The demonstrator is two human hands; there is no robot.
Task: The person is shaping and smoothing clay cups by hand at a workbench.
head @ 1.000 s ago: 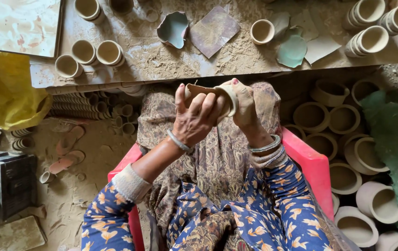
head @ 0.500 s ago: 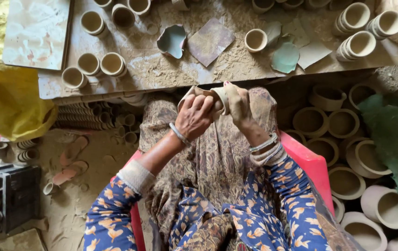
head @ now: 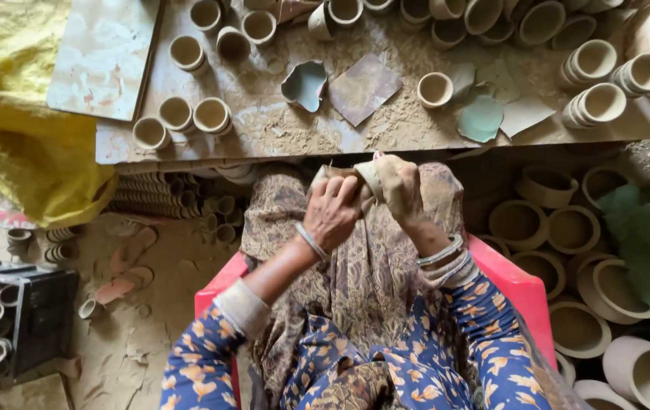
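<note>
Unfired pale clay cup (head: 361, 179) sits squeezed between your two hands, over your lap at the near edge of the low dusty worktable (head: 279, 137), and most of it is hidden, so you see only a strip of rim and wall between your fingers. Your left hand (head: 332, 212) is curled tight over the cup's left side, and your right hand (head: 401, 190) wraps its right side, coated in clay; how far the cup reaches inside your palms cannot be told. You sit on a red plastic chair (head: 519, 285) on a sandy floor, a brown patterned cloth (head: 370, 281) spread over your knees. On the table just beyond your hands lie a broken blue-glazed shard (head: 304, 83), a flat brownish square piece (head: 363, 87) and one lone small clay cup (head: 435, 89); three more cups (head: 181, 121) stand in a group to the far left of it. Stacked cups at the table's far right are cut off by the frame. Right of you, wide clay bowls (head: 545, 220) crowd the floor, too overlapped to count. A yellow plastic sheet (head: 29, 152) lies at the left.
</note>
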